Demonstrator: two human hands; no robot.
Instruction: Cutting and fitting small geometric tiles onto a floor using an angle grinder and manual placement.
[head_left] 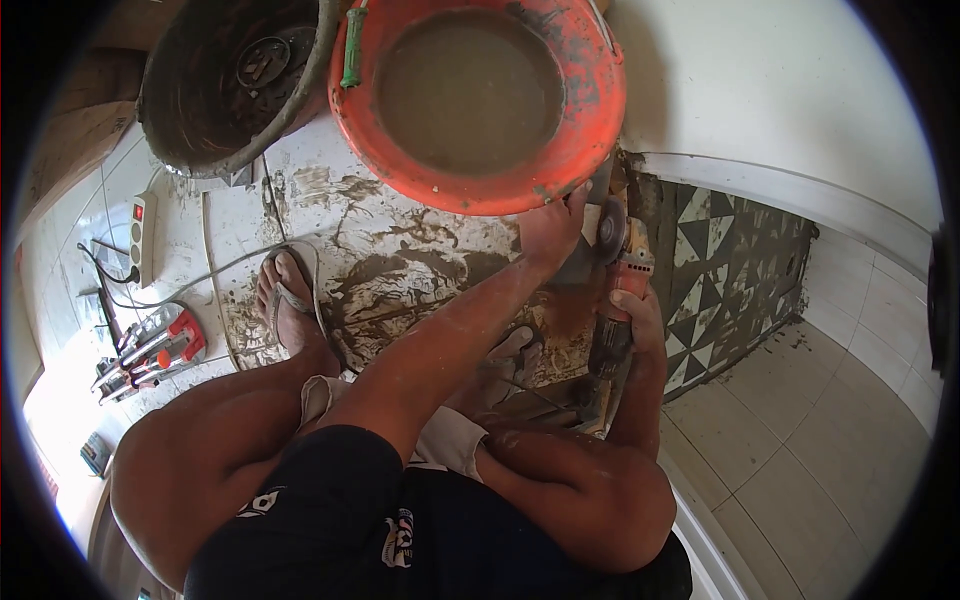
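Note:
My right hand (635,315) grips the body of a red and black angle grinder (625,280), whose disc (612,232) stands beside a grey tile piece (575,260). My left hand (550,225) is closed just below the near rim of an orange bucket (480,195) of murky water, beside that piece; what its fingers hold is partly hidden and I cannot make it out. The bucket has a green handle grip (353,50) on its left side.
Left are a dark tub (175,130), a power strip (140,240), a tile cutter (160,350) and cables. My sandalled feet (290,290) are on mortar-smeared floor tiles (380,260). Right stand a white wall (770,70), patterned tiling (720,280) and plain tiles (820,430).

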